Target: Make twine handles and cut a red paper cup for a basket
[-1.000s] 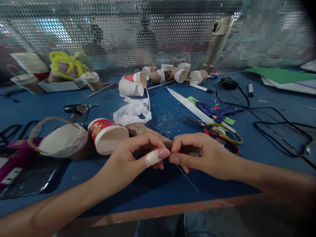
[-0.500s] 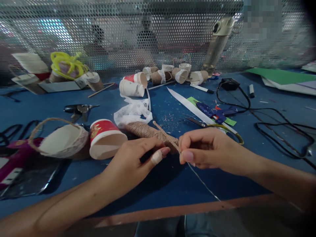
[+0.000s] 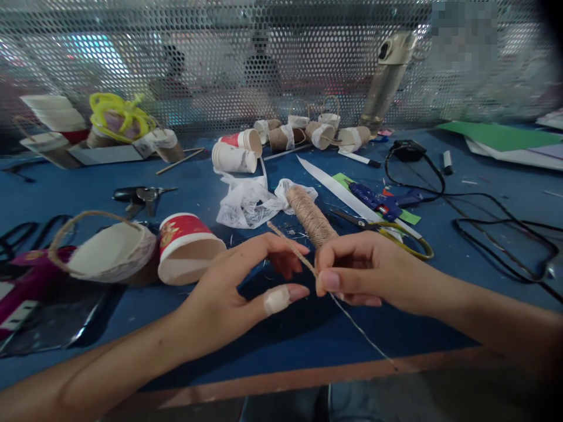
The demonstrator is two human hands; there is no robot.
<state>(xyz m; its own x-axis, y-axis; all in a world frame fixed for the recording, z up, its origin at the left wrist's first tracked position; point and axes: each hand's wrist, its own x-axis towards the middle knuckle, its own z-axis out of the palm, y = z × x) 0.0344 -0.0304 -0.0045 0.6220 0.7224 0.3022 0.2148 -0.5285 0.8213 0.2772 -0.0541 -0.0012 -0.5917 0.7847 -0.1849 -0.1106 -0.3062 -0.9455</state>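
Observation:
Between thumb and fingertips my right hand (image 3: pixel 365 266) pinches a piece of jute twine (image 3: pixel 288 241). A thin end of it trails down toward the table's front edge. My left hand (image 3: pixel 250 281), with a bandage on its thumb, has thumb and fingers apart beside the twine and grips nothing. Behind the hands lies a spool of twine (image 3: pixel 310 217), its near end hidden by my right hand. White lace (image 3: pixel 250 202) lies crumpled by the spool's far end. A red and white paper cup (image 3: pixel 187 243) rests on its side left of my left hand, beside a twine-handled cup basket (image 3: pixel 114 252).
Scissors (image 3: pixel 387 225) and a blue glue gun (image 3: pixel 378 196) lie to the right, with a black cord (image 3: pixel 488 220). Keys (image 3: pixel 145 194) are at left. Small twine baskets (image 3: pixel 319 133) and a bottle (image 3: pixel 385 82) stand before the perforated metal screen (image 3: pixel 211 70).
My hands have parted, the twine staying in my right hand. The spool has swung round and shifted right, and the lace has spread. My left hand has opened wider.

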